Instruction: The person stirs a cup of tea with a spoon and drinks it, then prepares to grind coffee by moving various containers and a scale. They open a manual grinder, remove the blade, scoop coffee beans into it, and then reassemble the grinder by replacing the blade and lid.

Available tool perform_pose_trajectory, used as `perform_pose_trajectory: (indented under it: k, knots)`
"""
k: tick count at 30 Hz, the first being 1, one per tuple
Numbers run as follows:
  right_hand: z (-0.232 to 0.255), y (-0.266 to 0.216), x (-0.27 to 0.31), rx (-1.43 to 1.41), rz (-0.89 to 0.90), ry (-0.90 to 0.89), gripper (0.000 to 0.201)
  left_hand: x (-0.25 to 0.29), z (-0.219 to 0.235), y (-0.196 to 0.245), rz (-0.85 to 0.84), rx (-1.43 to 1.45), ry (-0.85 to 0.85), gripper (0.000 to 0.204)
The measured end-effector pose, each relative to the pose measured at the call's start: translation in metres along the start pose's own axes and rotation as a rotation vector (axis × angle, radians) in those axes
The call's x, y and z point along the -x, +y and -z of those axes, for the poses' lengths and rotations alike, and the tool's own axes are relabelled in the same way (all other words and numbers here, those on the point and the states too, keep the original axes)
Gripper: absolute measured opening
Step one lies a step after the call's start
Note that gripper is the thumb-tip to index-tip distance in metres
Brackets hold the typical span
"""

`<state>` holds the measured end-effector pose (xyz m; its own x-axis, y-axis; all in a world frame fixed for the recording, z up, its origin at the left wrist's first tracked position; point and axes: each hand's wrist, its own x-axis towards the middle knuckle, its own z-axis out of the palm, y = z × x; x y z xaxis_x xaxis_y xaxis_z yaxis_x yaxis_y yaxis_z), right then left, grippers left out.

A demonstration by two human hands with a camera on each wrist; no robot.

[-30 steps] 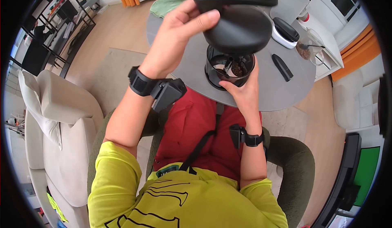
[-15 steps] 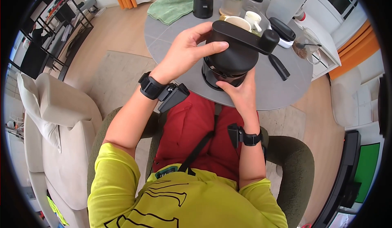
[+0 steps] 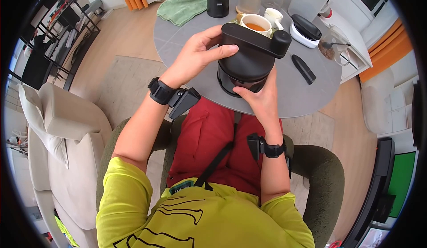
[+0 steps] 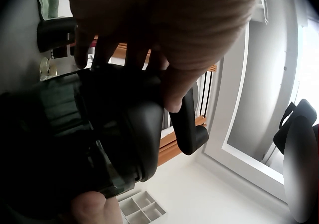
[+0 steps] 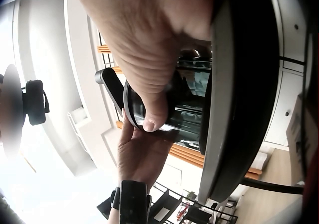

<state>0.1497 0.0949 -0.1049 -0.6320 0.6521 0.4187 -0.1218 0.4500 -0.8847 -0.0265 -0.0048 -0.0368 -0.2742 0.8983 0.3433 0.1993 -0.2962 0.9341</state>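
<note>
In the head view a black lid [image 3: 245,66] with a crank arm [image 3: 253,40] and knob sits over a dark see-through grinder body [image 3: 227,84] near the table's front edge. My left hand [image 3: 194,56] grips the lid and crank from the left, thumb on top. My right hand [image 3: 263,100] holds the body low on its right side, thumb in front. In the left wrist view, the left hand [image 4: 159,30] spreads its fingers along the lid [image 4: 139,119]. The right wrist view shows the right hand [image 5: 144,55] with its thumb across the body. The inside is hidden.
Beyond the grinder are a cup [image 3: 256,25] of orange-brown liquid, a white cup, jars and a black pot [image 3: 218,2] beside a green cloth [image 3: 182,7]. Rightward lie a black tool [image 3: 304,69], a black-and-white device [image 3: 306,29] and a glass jug [image 3: 333,48].
My left hand has brought the lid down from above the opened container onto its top. My right hand has kept hold of the body.
</note>
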Motion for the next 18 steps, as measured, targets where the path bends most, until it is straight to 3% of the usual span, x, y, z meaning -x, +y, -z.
perform_pose_trajectory:
  k: [7,18]
  knots:
    - [0.000,0.001,-0.001,-0.021,0.021,0.001,0.103,-0.004,0.006,-0.001,0.021,0.052,-0.036,0.038]
    - [0.001,0.000,-0.001,0.034,0.065,0.013,0.104,-0.024,0.028,-0.001,0.088,0.078,-0.258,0.045]
